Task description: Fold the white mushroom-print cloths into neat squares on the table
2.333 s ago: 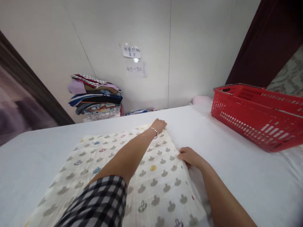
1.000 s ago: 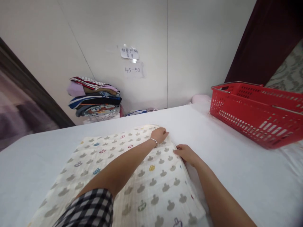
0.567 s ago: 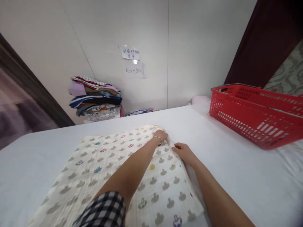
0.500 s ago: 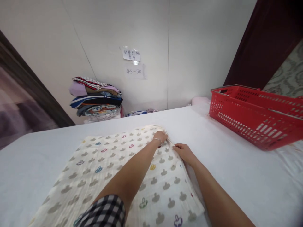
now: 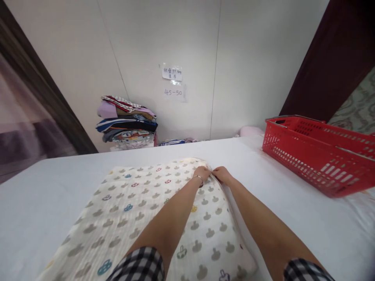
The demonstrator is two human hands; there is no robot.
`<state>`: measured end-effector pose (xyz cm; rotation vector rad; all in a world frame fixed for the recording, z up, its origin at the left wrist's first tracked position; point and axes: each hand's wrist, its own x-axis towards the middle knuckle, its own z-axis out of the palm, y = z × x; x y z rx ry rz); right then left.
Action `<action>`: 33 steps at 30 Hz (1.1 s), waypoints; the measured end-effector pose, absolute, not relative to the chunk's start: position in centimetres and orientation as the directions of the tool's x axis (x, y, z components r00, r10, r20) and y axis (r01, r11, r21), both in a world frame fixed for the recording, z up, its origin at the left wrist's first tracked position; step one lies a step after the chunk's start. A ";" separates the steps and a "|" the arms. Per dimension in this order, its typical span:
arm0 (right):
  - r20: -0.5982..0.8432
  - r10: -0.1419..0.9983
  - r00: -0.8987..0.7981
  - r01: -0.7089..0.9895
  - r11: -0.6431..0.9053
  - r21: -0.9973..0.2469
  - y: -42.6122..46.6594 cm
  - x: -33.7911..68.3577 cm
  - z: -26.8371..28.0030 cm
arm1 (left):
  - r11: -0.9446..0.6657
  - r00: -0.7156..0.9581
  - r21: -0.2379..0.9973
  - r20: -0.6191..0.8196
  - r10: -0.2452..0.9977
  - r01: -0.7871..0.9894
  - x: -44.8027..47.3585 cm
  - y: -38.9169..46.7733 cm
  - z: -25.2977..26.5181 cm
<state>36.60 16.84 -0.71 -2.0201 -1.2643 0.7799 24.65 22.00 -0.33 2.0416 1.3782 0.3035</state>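
Observation:
A cream cloth printed with grey and coloured mushroom shapes lies folded in layers on the white table. At its far right edge, my left hand pinches the layered rim, a bracelet around the wrist. Close beside it, my right hand grips the same edge between thumb and fingers. The two hands nearly touch, and the edge is lifted slightly between them. My fingertips are partly hidden by the cloth and the hands themselves.
A red plastic basket with metal handles stands on the right of the white table. A stack of folded clothes rises at the back left by the wall. Paper signs are taped to the wall.
My right hand has moved up along the cloth's right edge until it is right beside my left hand. The camera view has shifted slightly left.

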 end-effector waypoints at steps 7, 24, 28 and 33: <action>-0.045 0.902 0.430 0.655 -0.346 -0.672 16.9 37.4 -0.5 | -0.353 0.463 0.614 -0.022 0.886 0.706 23.2 21.3 0.4; -0.009 0.917 0.398 0.704 -0.312 -0.638 17.2 37.6 -1.1 | -0.639 0.657 0.228 -0.002 0.754 0.734 22.4 19.9 -1.4; 0.011 0.936 0.353 0.729 -0.267 -0.631 17.0 37.1 -0.6 | -0.629 0.653 0.229 -0.040 0.756 0.743 22.8 19.7 -1.6; 0.020 0.935 0.353 0.733 -0.264 -0.627 16.8 37.0 -1.4 | -0.618 0.640 0.254 -0.005 0.769 0.744 22.5 20.2 -1.6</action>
